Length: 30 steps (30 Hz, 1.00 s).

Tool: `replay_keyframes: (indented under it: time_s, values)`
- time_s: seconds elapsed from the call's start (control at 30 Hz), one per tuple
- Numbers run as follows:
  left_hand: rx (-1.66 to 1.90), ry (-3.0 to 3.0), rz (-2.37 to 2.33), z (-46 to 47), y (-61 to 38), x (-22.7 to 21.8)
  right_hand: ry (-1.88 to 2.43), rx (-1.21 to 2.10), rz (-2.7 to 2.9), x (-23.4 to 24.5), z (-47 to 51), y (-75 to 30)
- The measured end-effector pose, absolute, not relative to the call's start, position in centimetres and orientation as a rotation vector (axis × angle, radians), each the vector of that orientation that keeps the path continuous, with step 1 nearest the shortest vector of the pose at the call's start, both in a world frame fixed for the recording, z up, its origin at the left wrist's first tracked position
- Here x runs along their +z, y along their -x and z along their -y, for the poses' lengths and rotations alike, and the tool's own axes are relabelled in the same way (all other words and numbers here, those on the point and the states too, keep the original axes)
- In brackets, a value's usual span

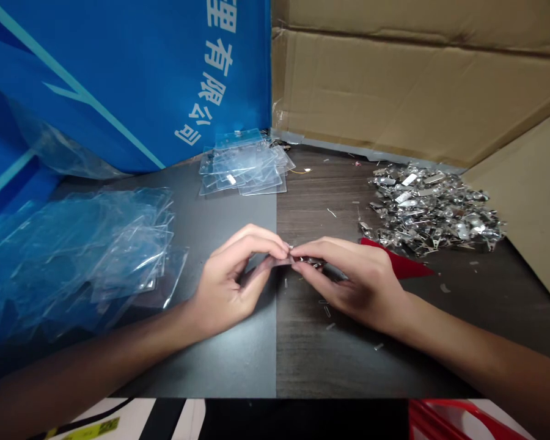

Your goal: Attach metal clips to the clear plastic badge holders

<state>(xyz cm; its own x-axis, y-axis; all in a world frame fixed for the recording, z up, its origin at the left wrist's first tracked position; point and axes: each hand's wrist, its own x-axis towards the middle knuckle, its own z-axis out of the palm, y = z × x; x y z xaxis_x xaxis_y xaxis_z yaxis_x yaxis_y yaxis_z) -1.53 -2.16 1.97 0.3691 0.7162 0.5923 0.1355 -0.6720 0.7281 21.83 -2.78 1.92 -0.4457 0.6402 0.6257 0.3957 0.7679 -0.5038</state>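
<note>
Above the middle of the table, my left hand [231, 281] pinches a clear plastic badge holder [282, 261], seen nearly edge-on and mostly covered by the fingers. My right hand [362, 278] meets it fingertip to fingertip, closed on a small shiny metal badge clip [316, 263]. Whether the clip's strap passes through the holder is hidden by the fingers. A large pile of clear badge holders [132, 256] lies left of my left hand. Beyond my right hand is a heap of metal badge clips [433, 211].
A smaller stack of badge holders [245, 162] sits at the back. Blue printed board [132, 79] and brown cardboard [371, 91] wall off the far side. Red material [407, 263] lies by the clip heap. Small clear scraps [327, 311] dot the dark wood-grain tabletop [311, 360].
</note>
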Motion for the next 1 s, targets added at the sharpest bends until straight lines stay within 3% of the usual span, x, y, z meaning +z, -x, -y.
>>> replay_keyframes:
  time_s: [0.4, 1.0]
  values:
    - [1.282, -1.965, -0.851, 2.46, 1.45, 1.87, 0.99, 0.098, 1.97, 2.41, 3.59, -21.63]
    - [1.203, -1.834, -0.728, 2.19, 1.65, 1.94, 0.996, 0.324, 1.907, 2.38, 3.58, -21.32]
